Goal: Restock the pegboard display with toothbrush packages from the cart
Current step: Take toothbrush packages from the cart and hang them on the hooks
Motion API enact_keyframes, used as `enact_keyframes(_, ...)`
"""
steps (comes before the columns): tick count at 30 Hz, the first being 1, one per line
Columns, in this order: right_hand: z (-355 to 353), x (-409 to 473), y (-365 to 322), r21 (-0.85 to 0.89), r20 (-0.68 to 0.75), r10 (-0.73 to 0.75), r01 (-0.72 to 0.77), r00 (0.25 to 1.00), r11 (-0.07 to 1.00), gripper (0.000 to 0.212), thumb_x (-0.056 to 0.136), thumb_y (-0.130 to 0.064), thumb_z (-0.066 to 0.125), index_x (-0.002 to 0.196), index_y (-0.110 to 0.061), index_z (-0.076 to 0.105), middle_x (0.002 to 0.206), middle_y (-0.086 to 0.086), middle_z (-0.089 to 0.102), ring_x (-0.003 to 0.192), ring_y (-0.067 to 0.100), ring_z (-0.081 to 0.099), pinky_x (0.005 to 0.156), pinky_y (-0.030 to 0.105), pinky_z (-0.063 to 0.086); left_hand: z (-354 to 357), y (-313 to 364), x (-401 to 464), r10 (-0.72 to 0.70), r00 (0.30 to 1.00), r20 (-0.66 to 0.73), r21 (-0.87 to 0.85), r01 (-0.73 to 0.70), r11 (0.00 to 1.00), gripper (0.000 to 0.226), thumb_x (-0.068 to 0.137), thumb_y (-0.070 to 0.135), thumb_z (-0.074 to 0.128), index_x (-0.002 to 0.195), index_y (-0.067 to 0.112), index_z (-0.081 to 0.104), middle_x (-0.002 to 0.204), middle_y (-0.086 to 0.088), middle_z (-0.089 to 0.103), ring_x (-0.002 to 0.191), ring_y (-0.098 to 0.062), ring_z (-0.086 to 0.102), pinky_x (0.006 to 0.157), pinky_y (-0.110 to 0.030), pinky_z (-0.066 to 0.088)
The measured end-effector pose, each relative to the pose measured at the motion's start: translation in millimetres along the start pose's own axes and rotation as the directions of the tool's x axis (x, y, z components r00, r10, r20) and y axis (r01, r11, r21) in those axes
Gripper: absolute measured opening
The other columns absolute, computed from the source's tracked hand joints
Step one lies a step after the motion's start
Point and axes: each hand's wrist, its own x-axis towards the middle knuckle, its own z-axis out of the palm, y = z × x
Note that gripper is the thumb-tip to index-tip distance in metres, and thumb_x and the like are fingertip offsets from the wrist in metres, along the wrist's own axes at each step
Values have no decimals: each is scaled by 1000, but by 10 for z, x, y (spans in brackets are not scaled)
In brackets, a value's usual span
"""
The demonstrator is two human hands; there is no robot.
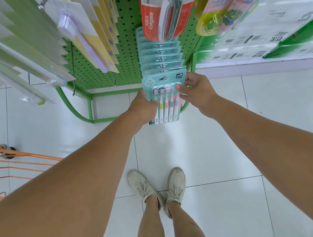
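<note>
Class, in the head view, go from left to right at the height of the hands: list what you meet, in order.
Orange cart → left hand → teal toothbrush pack, gripped by both hands → right hand → white floor tiles.

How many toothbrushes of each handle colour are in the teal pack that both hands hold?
In the front teal pack, gripped by the left hand and the right hand, the handles that show:
Yellow: 1
Pink: 2
Blue: 1
Total: 4, matching the four brush heads; the left hand hides the pack's left edge.
</note>
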Motion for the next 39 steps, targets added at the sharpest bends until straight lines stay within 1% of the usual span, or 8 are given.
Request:
enact_keyframes(3, 14, 28, 12, -55, -78, 12, -16, 997, 998, 12, 93, -12, 70, 105, -11, 69, 102, 16, 71, 93, 31, 67, 98, 51, 54, -5, 18, 15, 14, 1000, 5, -7, -14, 1000, 49, 104, 18, 47, 150, 20, 33, 147, -2, 45, 112, -15, 47, 86, -27, 40)
enact_keyframes(7, 20, 93, -45, -94, -200, 24, -44, 979, 995, 15, 88, -14, 77, 99, -11, 67, 83, 0, 68, 75, 15, 60, 65, 22, 51, -45, 47, 23, 40, 999, 5, 1, -40, 999, 60, 104, 17, 48, 158, 23, 21, 160, 2, 31, 128, -16, 44, 89, -24, 39)
enact_keyframes(10, 28, 151, -92, -75, -294, 35, -60, 955, 995, 19, 86, -15, 79, 95, -15, 61, 78, -6, 62, 68, 9, 55, 59, 16, 43, -98, 24, -22, 39, 999, 11, 14, -39, 999, 61, 104, 20, 49, 158, 22, 21, 162, 0, 28, 138, -20, 40, 96, -26, 41)
enact_keyframes(18, 96, -212, -283, -76, -311, 250, -286, 917, 955, 21, 86, -17, 77, 90, -22, 57, 98, 0, 63, 85, 20, 66, 65, 27, 51, -480, -37, -532, -23, 997, -74, -177, 10, 984, 39, 101, 20, 54, 140, 16, 51, 138, -6, 56, 102, -16, 54, 78, -24, 45)
enact_keyframes(23, 816, -1072, -861, -31, 70, 308, -306, 949, 951, 6, 92, -7, 68, 90, -12, 64, 93, 9, 68, 79, 24, 67, 79, 33, 61, -1082, -113, -1282, -62, 990, -123, -356, 15, 935, 14, 95, 15, 58, 93, 26, 66, 114, -4, 72, 100, -18, 68, 91, -38, 55)
enact_keyframes(28, 1971, -1846, -1566, -142, 406, 125, -73, 905, 987, 7, 93, -13, 66, 96, -8, 70, 88, 8, 72, 76, 19, 70, 75, 30, 60, -1893, -596, -2082, -100, 934, -342, -555, -115, 824, 18, 91, 4, 61, 83, 20, 65, 84, -1, 67, 72, -13, 64, 59, -15, 47)
enact_keyframes(34, 3229, -2365, -1844, -315, 660, 42, 226, 750, 922, 9, 90, -10, 68, 97, -3, 68, 83, 8, 69, 75, 22, 66, 71, 32, 57, -2502, -1590, -2666, -322, 758, -567, -623, -139, 769, 13, 83, 11, 65, 78, 22, 66, 73, 1, 68, 65, -18, 62, 62, -29, 47)
enact_keyframes(39, 4061, -2407, -1557, -459, 782, 113, 444, 613, 769, 25, 86, -10, 69, 110, -8, 65, 84, 7, 66, 79, 27, 62, 86, 51, 55, -2550, -2408, -2854, -487, 628, -607, -580, 69, 811, 7, 91, 20, 64, 98, 20, 65, 80, 5, 64, 78, -19, 59, 68, -25, 40)
